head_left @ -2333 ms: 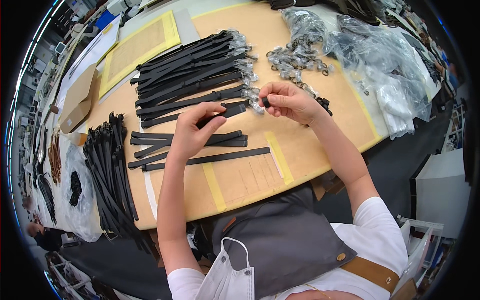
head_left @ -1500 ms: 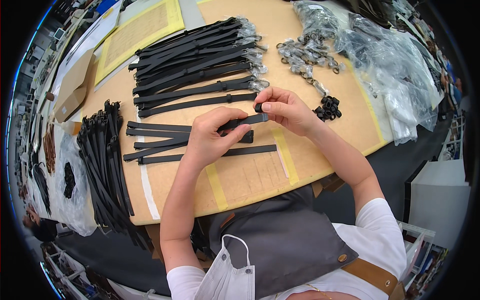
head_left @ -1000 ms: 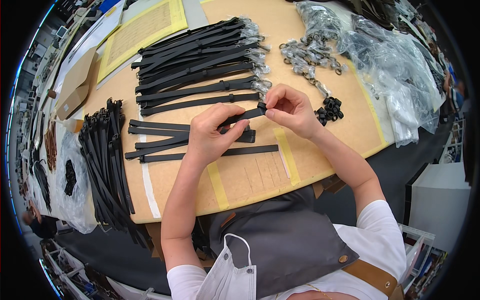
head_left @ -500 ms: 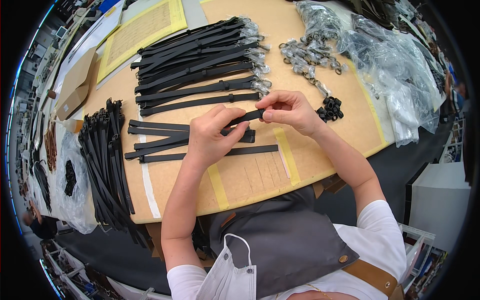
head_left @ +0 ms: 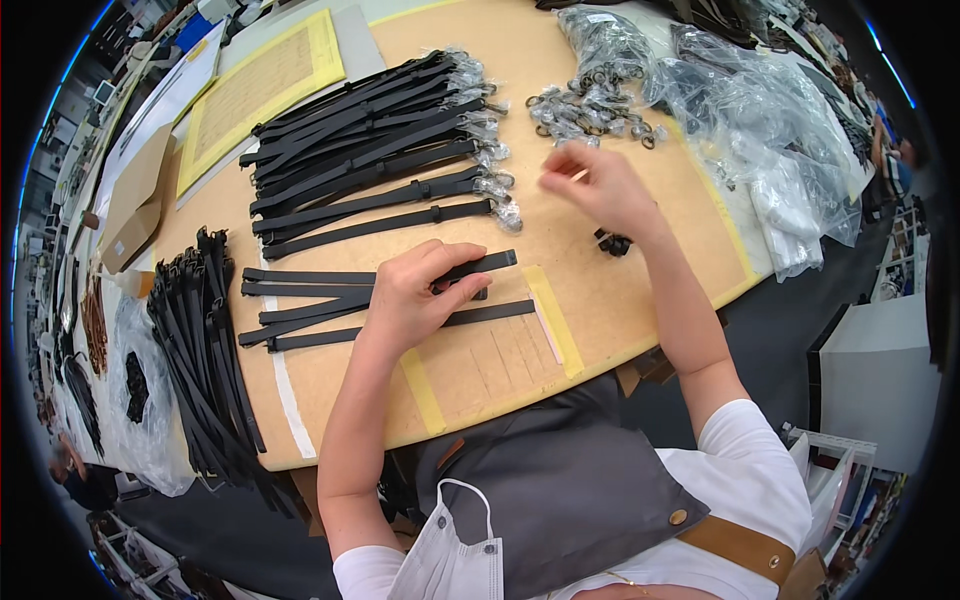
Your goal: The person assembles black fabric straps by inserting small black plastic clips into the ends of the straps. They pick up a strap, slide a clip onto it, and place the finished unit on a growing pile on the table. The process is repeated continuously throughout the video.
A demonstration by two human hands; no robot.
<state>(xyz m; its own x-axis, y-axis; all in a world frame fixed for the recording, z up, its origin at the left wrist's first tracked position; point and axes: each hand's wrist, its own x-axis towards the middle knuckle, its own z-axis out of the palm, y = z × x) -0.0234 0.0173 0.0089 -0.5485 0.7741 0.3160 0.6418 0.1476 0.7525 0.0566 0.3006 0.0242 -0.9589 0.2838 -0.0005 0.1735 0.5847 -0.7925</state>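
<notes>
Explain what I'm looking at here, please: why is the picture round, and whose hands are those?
No machine here: a person wears a wide fisheye camera on the head, looking down, which bends the edges. The left hand holds a black strap on the wooden tabletop. The right hand hovers, blurred, near a heap of metal clasps; whether it holds anything I cannot tell. More black straps lie in a stack further back, some tipped with wrapped clasps, and loose clear bags sit at the right.
</notes>
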